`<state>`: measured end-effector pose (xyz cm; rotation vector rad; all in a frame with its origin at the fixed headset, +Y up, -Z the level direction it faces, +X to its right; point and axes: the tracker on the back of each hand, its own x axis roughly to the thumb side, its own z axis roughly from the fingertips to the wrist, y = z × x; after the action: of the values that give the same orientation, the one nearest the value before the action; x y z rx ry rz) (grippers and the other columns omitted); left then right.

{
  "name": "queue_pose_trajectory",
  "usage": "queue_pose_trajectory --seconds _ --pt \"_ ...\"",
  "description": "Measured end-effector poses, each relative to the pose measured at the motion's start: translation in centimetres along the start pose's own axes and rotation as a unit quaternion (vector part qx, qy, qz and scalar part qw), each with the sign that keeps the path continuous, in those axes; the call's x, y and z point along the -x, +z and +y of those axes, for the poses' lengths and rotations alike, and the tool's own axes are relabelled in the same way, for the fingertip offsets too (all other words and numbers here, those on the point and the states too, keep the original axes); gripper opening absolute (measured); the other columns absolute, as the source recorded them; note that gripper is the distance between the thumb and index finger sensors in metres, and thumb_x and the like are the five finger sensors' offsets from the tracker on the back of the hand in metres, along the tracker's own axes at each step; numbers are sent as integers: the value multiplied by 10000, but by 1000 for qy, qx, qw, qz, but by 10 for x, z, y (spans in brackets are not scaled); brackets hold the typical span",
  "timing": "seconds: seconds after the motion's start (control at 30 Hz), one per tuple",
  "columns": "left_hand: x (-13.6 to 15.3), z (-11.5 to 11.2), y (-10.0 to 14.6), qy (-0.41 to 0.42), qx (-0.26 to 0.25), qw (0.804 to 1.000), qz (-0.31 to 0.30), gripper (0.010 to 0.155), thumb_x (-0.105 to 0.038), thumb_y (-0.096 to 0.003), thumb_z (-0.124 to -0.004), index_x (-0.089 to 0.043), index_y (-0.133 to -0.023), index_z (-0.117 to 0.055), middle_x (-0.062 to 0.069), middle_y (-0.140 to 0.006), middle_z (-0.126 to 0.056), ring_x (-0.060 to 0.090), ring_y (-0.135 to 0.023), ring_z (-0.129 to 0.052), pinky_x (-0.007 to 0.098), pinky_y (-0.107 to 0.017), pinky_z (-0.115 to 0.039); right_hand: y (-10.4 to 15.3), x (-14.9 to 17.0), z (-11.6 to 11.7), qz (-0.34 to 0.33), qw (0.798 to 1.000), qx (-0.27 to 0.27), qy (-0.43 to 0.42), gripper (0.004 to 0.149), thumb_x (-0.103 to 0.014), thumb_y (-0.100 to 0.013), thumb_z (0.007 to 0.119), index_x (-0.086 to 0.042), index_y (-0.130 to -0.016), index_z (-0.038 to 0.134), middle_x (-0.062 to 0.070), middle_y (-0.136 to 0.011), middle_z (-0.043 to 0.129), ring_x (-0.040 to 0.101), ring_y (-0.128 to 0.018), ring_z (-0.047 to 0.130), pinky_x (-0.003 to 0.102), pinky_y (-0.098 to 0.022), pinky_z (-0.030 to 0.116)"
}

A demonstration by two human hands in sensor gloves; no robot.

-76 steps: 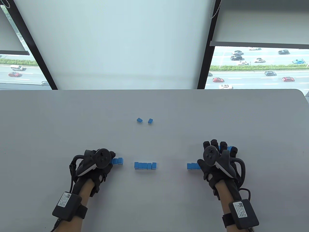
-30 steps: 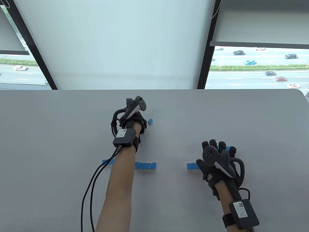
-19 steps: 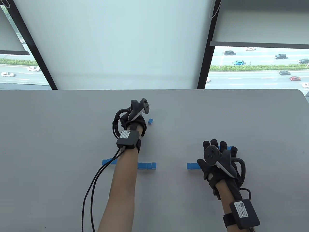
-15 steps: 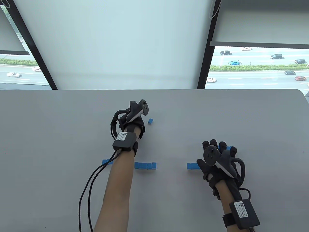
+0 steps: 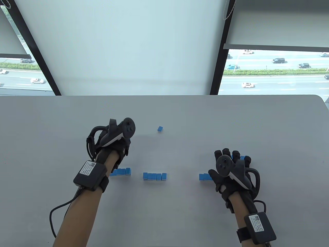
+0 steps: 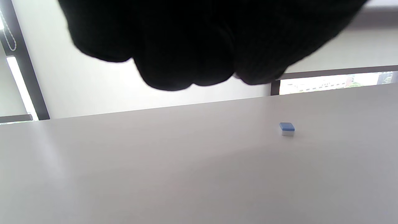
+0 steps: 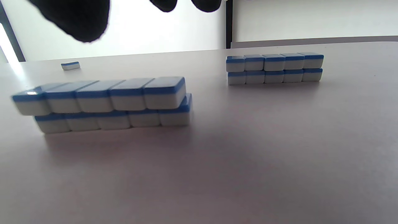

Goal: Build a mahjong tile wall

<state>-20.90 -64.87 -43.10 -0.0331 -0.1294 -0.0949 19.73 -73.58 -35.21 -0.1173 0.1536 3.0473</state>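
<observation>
Blue-backed mahjong tiles stand in short rows near the table's front: a left row [image 5: 121,171], a middle row [image 5: 154,176] and a right row [image 5: 204,176] partly under my right hand. The right wrist view shows two rows [image 7: 105,102] [image 7: 275,68], each two layers high. One loose tile [image 5: 160,129] lies mid-table; it also shows in the left wrist view [image 6: 286,128]. My left hand [image 5: 117,142] hovers behind the left row with its fingers [image 6: 186,56] curled tight; what they hold is hidden. My right hand [image 5: 231,164] rests spread and empty by the right row.
The grey table [image 5: 180,218] ends at a far edge below the window blind. Cables hang from my left wrist box [image 5: 90,175] over the front left. More blue tiles [image 5: 244,157] show behind my right fingers.
My left hand reached to the two loose tiles mid-table, closed there and drew back left and nearer. The left loose tile is gone from the table. My right hand has stayed put.
</observation>
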Motion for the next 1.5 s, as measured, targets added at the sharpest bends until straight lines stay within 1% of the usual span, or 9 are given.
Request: queue_pose_trajectory --seconds 0.13,0.23,0.3,0.43,0.63,0.7,0.8,1.0,1.5 --pt "13 -8 36 -19 -18 1000 -3 588 -438 -396 -879 -299 -947 -730 -60 -833 -876 207 -682 -948 516 -580 -788 0 0 0 1 1000 0 -1 792 -640 -439 697 -371 -1086 327 -48 -1180 265 366 -1066 238 636 -682 142" --pt "23 -22 58 20 -22 1000 3 588 -436 -396 -882 -296 -949 -736 -42 -860 -857 223 -707 -931 527 -592 -772 0 0 1 2 1000 -1 0 793 -638 -440 698 -369 -1087 327 -46 -1181 265 367 -1065 238 636 -682 141" --pt "29 -32 68 41 -26 999 7 589 -430 -397 -884 -286 -949 -740 -36 -869 -850 229 -718 -923 533 -597 -765 1 0 1 3 1000 -2 1 792 -639 -441 697 -370 -1086 326 -46 -1180 265 367 -1065 237 636 -682 141" --pt "39 -47 79 49 -34 998 14 588 -416 -393 -893 -272 -946 -752 -30 -872 -851 245 -723 -921 537 -605 -762 1 0 2 4 1000 -4 3 793 -639 -437 698 -370 -1085 329 -48 -1180 265 368 -1065 237 636 -682 141" --pt "46 -75 83 60 -40 997 21 585 -416 -397 -885 -280 -950 -751 -21 -897 -831 256 -750 -900 550 -620 -739 1 1 2 9 1000 -8 2 793 -639 -438 698 -371 -1085 327 -47 -1180 264 367 -1065 237 636 -682 141" --pt "45 -86 80 50 -19 998 15 580 -421 -398 -881 -301 -950 -747 -18 -913 -815 262 -767 -885 558 -631 -724 2 2 2 11 1000 -9 2 792 -638 -439 698 -369 -1086 327 -47 -1180 266 368 -1064 237 637 -681 141" --pt "44 -94 76 49 -9 999 14 576 -421 -399 -878 -322 -950 -743 -9 -934 -796 274 -789 -868 570 -643 -706 2 2 1 12 1000 -6 4 791 -638 -440 698 -370 -1086 327 -46 -1180 265 367 -1064 238 636 -681 141" --pt "43 -101 74 56 18 998 14 570 -420 -409 -866 -331 -956 -733 -5 -969 -770 270 -836 -841 562 -676 -678 2 3 1 12 1000 -4 6 792 -639 -438 697 -370 -1085 327 -46 -1180 265 366 -1065 239 636 -682 142" --pt "38 -107 72 61 40 997 8 566 -425 -417 -848 -354 -965 -721 -6 -982 -770 275 -850 -838 549 -681 -678 2 3 0 12 1000 -4 9 790 -638 -440 698 -369 -1085 328 -45 -1180 267 367 -1064 240 636 -681 142"
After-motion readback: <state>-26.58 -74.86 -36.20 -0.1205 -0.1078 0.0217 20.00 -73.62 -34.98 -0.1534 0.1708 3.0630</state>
